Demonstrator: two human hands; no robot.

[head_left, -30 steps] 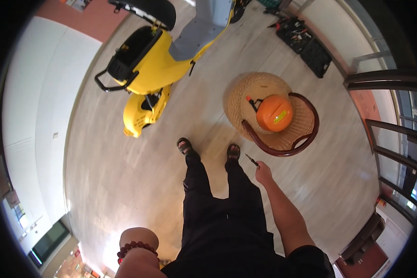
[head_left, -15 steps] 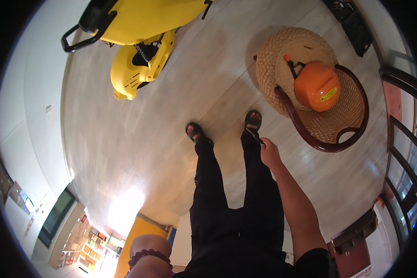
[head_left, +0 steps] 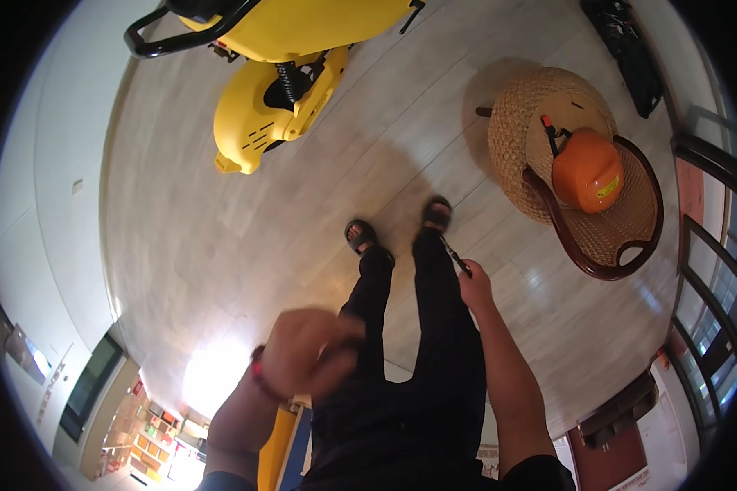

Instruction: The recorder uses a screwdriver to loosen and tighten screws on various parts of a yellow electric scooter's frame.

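Low at my right side, my right hand [head_left: 477, 286] is closed around a slim tool [head_left: 455, 257] with a dark handle and a thin metallic shaft. Its exact kind is too small to make out. The tool points forward beside my right leg. My left hand [head_left: 309, 348], with a reddish bead bracelet at the wrist, is raised in front of my left thigh. Motion smears its fingers, and I see nothing clearly held in it. A yellow scooter [head_left: 311, 29] with a black bar and a yellow fender over its wheel stands ahead on the left, apart from both hands.
Ahead on the right, a wicker chair [head_left: 512, 151] with a dark wooden frame carries an orange helmet [head_left: 585, 172] with a strap. A black case [head_left: 639, 78] lies beyond it. A white wall [head_left: 61, 237] runs along the left. My sandalled feet are on the pale plank floor [head_left: 213, 254].
My left hand has come up from the lower edge into the middle. My right hand keeps the tool. My feet are closer together, and the scooter and chair sit farther right in view.
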